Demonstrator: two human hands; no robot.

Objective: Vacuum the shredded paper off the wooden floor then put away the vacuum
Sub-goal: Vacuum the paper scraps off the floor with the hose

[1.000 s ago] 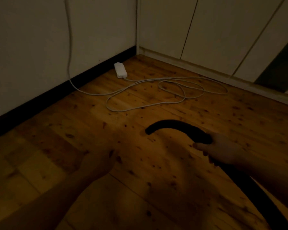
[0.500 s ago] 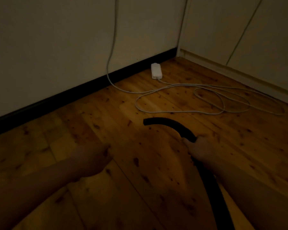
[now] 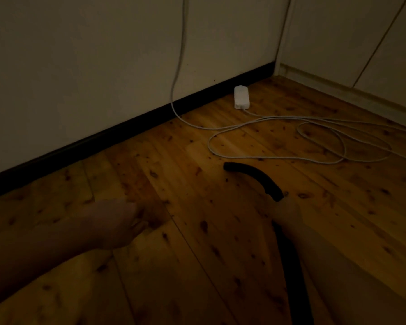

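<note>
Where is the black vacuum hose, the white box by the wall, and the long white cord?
black vacuum hose (image 3: 256,173), head view, curved part near its open end.
white box (image 3: 241,97), head view, its top face.
white cord (image 3: 291,117), head view, strands just past the box.

The black vacuum hose (image 3: 251,172) runs off the bottom edge, partly hidden by the right hand (image 3: 287,212). The white cable (image 3: 277,157) exits top and right. Fingers of the left hand (image 3: 117,224) are dim and blurred.

Power brick (image 3: 241,97) lies on floor (image 3: 174,160) beside skirting board (image 3: 127,134).
</note>
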